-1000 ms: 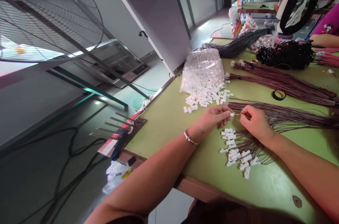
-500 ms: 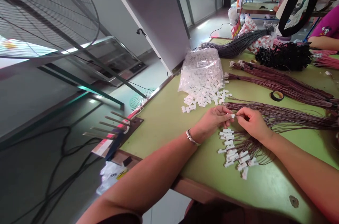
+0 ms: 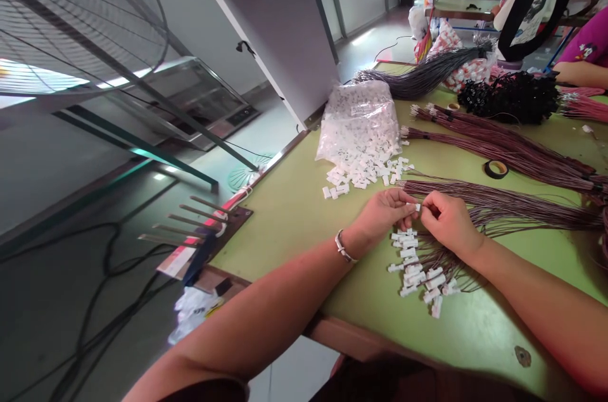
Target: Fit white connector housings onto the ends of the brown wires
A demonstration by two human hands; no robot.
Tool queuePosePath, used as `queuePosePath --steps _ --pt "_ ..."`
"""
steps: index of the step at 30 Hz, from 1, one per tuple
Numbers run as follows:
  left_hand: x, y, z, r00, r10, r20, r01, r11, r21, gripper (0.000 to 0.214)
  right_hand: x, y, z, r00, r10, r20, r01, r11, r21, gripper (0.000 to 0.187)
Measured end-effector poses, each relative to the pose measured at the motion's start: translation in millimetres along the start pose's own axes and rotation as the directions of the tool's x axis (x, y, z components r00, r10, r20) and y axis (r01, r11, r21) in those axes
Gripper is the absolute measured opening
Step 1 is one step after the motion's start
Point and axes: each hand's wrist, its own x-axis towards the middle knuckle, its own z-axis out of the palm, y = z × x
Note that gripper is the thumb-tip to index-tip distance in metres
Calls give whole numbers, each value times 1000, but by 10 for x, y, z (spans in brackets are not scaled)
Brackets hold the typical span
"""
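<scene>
1. Writing: we see a printed label on the clear bag (image 3: 358, 104) of connectors, too small to read; the dark print on a white plastic bag (image 3: 190, 308) beside the desk (image 3: 285, 225) is equally illegible. A purple sleeve (image 3: 585, 41) at far right bears a small figure print.
2. Left grip (image 3: 382, 215): we find it pinching a white connector (image 3: 417, 207) over the desk, between the two hands.
3. Right grip (image 3: 449, 221): pinched on a thin brown wire (image 3: 420, 207) just beside the connector; the fingers hide most of it.
4. Surroundings: we note wired connectors (image 3: 413, 275) piled on our side of the hands, loose connectors (image 3: 365, 169) spilling from the bag's mouth, and a tape roll (image 3: 491, 175) between brown bundles.
5. Obstruction: the right hand and wrist cover part of the near brown bundle (image 3: 527, 199) and the piled wires.
</scene>
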Motion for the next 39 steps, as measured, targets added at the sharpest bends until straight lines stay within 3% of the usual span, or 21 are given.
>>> queuePosePath --steps 4,10,19,28,39 --pt "-2 20 14 1000 -13 10 13 1000 0 28 -1 26 -2 1000 -3 28 4 1000 -20 9" --pt "-10 27 26 1000 -20 5 20 999 -33 27 13 25 -59 996 56 67 -63 992 109 10" --pt "-8 9 -2 1000 -9 3 9 999 -48 24 38 6 -21 998 44 35 -44 999 -3 9" --pt "24 -6 47 1000 8 -23 -7 999 51 19 38 27 19 994 100 44 -100 995 -8 9" --pt "21 -67 9 980 182 -80 -169 975 145 12 76 9 -30 946 305 107 -323 900 292 9"
